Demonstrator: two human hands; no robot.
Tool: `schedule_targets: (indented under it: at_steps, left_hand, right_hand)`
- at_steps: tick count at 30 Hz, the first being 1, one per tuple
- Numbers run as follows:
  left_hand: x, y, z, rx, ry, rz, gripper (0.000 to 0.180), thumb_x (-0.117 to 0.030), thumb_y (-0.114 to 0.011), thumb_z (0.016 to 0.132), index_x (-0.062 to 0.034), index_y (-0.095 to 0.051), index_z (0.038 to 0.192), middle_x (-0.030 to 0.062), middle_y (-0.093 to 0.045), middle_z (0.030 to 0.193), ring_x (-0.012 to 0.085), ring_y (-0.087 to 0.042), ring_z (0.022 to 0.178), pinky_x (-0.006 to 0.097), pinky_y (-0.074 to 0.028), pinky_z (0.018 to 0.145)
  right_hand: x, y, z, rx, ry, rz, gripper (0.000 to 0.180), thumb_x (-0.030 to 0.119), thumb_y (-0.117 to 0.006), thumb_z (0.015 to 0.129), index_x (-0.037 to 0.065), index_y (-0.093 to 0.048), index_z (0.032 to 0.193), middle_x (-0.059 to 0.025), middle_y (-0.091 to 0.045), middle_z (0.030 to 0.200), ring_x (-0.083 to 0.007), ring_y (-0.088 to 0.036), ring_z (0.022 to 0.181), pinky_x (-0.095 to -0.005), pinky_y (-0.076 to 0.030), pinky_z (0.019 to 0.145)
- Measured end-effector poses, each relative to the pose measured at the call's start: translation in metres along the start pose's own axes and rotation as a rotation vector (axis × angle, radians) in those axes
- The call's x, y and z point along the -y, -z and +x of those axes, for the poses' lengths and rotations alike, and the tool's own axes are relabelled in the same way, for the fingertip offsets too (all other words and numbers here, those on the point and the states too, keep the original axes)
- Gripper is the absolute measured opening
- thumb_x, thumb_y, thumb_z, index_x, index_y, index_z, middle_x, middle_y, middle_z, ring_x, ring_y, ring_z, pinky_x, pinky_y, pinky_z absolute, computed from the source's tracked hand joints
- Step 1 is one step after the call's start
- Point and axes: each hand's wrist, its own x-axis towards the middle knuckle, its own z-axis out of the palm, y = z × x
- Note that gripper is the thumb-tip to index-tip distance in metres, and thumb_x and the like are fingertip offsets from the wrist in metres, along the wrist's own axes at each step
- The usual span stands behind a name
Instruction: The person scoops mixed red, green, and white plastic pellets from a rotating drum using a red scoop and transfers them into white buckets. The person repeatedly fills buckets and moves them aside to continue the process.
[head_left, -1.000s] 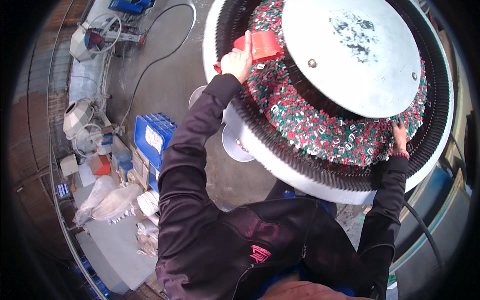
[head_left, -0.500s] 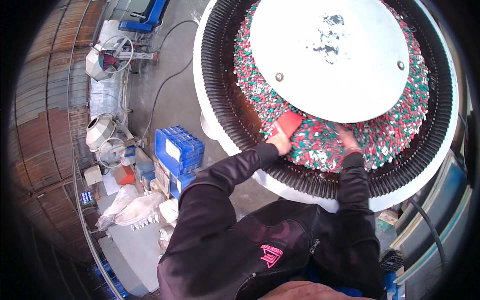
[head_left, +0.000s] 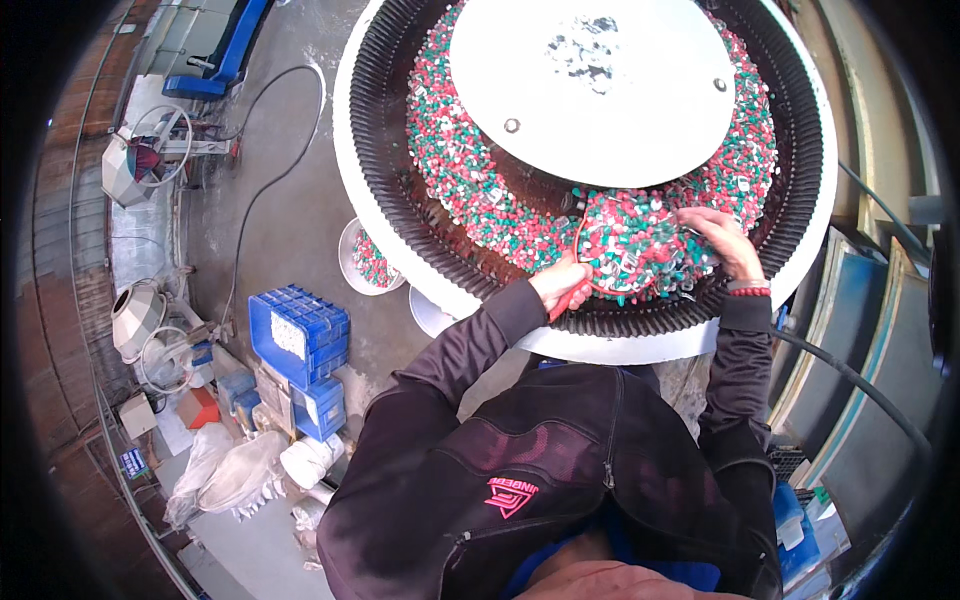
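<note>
From where I stand, the left hand [head_left: 562,283] has its fingers closed around the handle of a red scoop [head_left: 558,308]; the scoop sits at the near side of the round tub [head_left: 349,150], between the disc [head_left: 595,90] and the ribbed wall [head_left: 385,180], heaped with red, green and white pellets [head_left: 455,175] and some shiny pieces [head_left: 632,262]; gripping it by the handle seems to leave the mouth free and the load level enough to stay in.

The right hand [head_left: 722,243] reaches over the far right edge of that heap, its fingers stretched out, near one another and slightly bent, pinching nothing that I can make out; whether they touch the pellets I cannot tell; perhaps they lie there as a guard against spilling.

The loose pellets ring the disc, presumably because it fills the tub's middle; a bowl [head_left: 346,256] of similar pellets stands on the floor [head_left: 290,215] just beside the tub, probably for easy reach, with another bowl [head_left: 428,320] partly under the rim.
</note>
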Motion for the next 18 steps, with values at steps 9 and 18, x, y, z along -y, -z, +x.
schedule_targets:
  at_steps: [9,18]
  left_hand:
    - [-0.003,-0.001,-0.105,-0.045,0.089,-0.164,0.010,-0.008,-0.042,0.085,-0.0089,-0.039,0.094,0.0008,-0.041,0.059,0.0078,-0.038,0.042,0.022,-0.034,0.035]
    - [0.022,0.056,-0.265,-0.146,-0.286,-0.217,0.012,-0.010,-0.047,0.083,-0.0052,-0.040,0.092,-0.0012,-0.040,0.061,0.0051,-0.037,0.045,0.019,-0.031,0.037]
  right_hand:
    - [-0.050,0.037,-0.028,-0.571,-0.021,-0.314,0.065,0.024,-0.063,0.077,0.012,-0.037,0.135,-0.0214,-0.041,0.132,-0.0287,-0.041,0.119,-0.0364,-0.033,0.099]
    - [-0.025,0.009,-0.038,-0.517,-0.032,-0.106,0.062,0.022,-0.060,0.081,0.010,-0.035,0.137,-0.0187,-0.037,0.136,-0.0237,-0.042,0.120,-0.0328,-0.033,0.098]
